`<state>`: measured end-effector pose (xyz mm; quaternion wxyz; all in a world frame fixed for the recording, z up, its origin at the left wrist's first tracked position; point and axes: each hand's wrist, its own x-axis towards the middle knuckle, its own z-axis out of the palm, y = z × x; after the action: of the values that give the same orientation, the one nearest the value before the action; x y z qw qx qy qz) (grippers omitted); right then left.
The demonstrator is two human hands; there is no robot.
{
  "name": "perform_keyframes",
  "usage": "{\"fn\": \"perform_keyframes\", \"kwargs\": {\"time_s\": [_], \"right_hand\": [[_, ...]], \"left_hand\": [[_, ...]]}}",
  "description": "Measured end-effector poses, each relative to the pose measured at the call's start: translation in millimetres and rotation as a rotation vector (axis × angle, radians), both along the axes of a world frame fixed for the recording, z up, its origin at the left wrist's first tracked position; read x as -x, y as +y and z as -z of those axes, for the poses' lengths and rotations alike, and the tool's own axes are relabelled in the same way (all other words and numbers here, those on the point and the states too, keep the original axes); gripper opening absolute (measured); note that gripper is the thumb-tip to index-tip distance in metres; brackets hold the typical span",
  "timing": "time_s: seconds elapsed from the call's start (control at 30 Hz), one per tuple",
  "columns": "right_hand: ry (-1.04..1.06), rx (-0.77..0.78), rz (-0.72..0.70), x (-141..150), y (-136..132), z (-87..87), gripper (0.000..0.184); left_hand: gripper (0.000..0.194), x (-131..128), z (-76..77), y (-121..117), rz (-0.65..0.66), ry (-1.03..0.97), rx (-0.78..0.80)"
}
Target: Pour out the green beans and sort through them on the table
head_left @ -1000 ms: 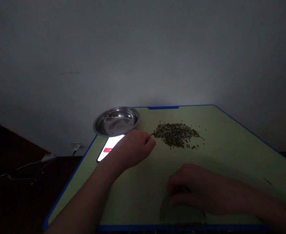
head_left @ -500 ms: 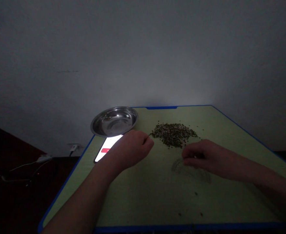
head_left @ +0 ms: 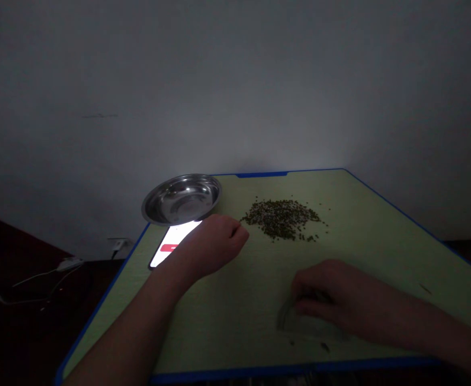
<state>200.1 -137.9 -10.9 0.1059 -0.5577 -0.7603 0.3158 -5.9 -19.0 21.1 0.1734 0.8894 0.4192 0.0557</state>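
Observation:
My left hand (head_left: 223, 238) is curled into a fist, over the near end of a lit phone (head_left: 174, 238) and left of a pile of small green beans (head_left: 281, 217). What it holds, if anything, is hidden. My right hand (head_left: 327, 292) is closed, thumb against fingers, on a clear half-round piece that looks like a protractor (head_left: 285, 320). The piece is blurred and faint against the tabletop, its flat side toward me. The beans lie loose beyond my right hand, with several strays around the pile's edge.
A shiny steel bowl (head_left: 182, 199) stands at the table's back left corner, just behind the phone. Dark specks (head_left: 325, 347) lie near the front edge of the pale green table (head_left: 219, 332), which has a blue rim. A plug and cables (head_left: 68, 264) are at the left.
My right hand has moved toward me, away from the beans, and the clear piece has come with it. My left hand stays a fist in about the same place. The view has shifted slightly.

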Motion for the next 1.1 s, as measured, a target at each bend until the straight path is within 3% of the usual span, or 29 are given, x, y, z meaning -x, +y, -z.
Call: {"fn": "perform_keyframes", "kwargs": {"time_s": [0.37, 0.8, 0.97, 1.1], "right_hand": [[0.048, 0.041, -0.078, 9.9, -4.9, 0.4, 0.016], [0.092, 0.092, -0.054, 12.4, -11.2, -10.2, 0.016], [0.041, -0.037, 0.065, -25.3, 7.4, -21.0, 0.022], [0.024, -0.241, 0.323, -86.8, 32.2, -20.7, 0.033]], "left_hand": [[0.036, -1.8, 1.3, -2.0, 0.000, 0.005, 0.003], [0.038, -2.7, 7.9, 0.1, 0.040, 0.005, -0.025], [0.044, -2.7, 11.2, 1.9, 0.029, 0.020, -0.026], [0.046, -3.3, 12.4, 1.9, 0.027, 0.018, -0.019]]}}
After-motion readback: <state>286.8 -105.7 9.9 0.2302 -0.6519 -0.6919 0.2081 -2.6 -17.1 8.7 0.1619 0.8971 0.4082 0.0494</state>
